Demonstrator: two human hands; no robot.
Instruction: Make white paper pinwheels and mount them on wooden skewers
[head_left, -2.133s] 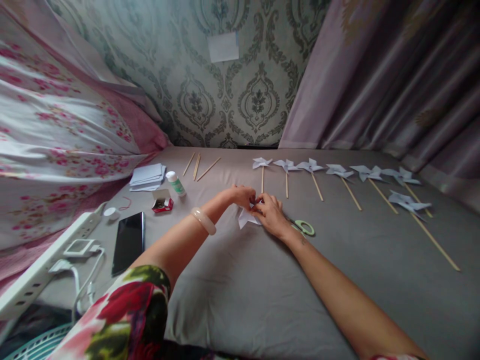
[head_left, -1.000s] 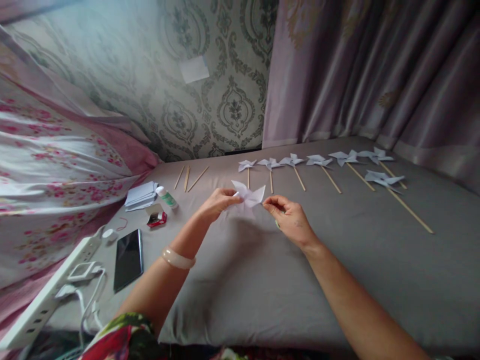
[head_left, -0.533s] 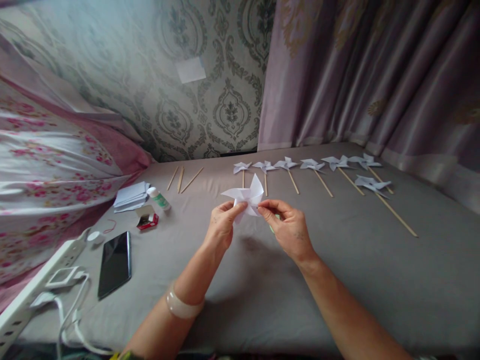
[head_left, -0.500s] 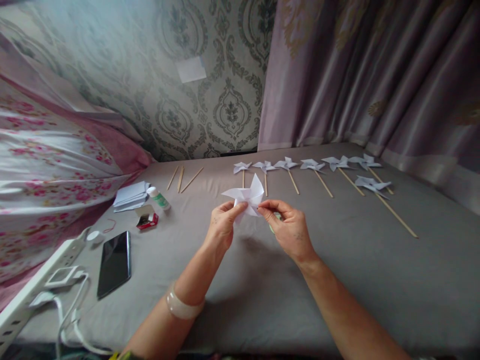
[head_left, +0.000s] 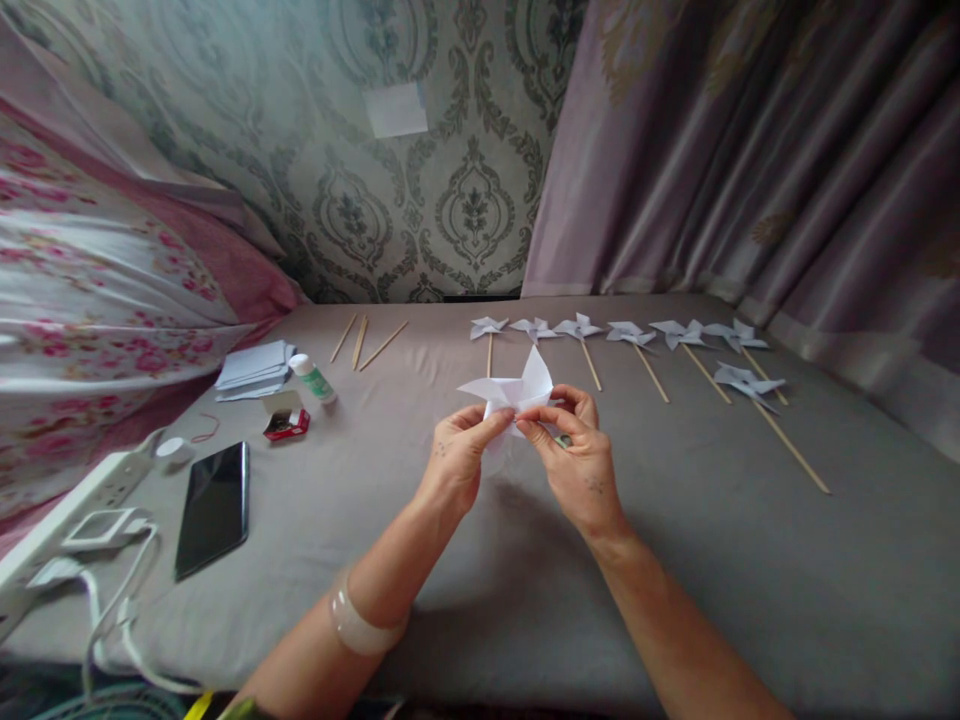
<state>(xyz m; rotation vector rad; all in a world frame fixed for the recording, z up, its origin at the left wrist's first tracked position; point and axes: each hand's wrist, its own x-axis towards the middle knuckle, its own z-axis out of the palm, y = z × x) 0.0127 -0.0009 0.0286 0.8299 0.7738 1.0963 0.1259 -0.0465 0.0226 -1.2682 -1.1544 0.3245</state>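
Pinwheel in hand: white paper pinwheel point(head_left: 517, 392), folded blades spread, raised over the grey cloth point(head_left: 675, 580), between the two hands and in front of the row.
Left hand point(head_left: 459, 455): closed pinch, thumb on the near face close to the centre, fingers mostly hidden; pale bangle point(head_left: 361, 618) on the forearm.
Right hand point(head_left: 581, 465): narrow pinch on the pinwheel, right of centre, fingertips near the left thumb. Cannot tell whether a small piece sits between them too.
Green bit: pale green object point(head_left: 563, 440) glimpsed through the right hand's fingers, too covered to name.
Pinwheels on sticks: six in a row point(head_left: 630, 334) towards the wall, right half; a seventh point(head_left: 748, 382) nearer, its stick slanting down to the right.
Loose sticks: thin wooden sticks point(head_left: 383, 345) at the far left, fanned.
Left side: stack of white paper point(head_left: 253, 370); green-labelled white bottle point(head_left: 312, 380), tilted in view; open red box point(head_left: 287, 426), contents too small to tell; red cord point(head_left: 205, 428).
Near left edge: white round cap point(head_left: 175, 452), black phone point(head_left: 213, 512), white power strip point(head_left: 71, 525) with charger point(head_left: 103, 528) and cables.
Backdrop: patterned wallpaper point(head_left: 472, 215), mauve curtain point(head_left: 675, 150) at right, floral fabric point(head_left: 97, 290) at left.
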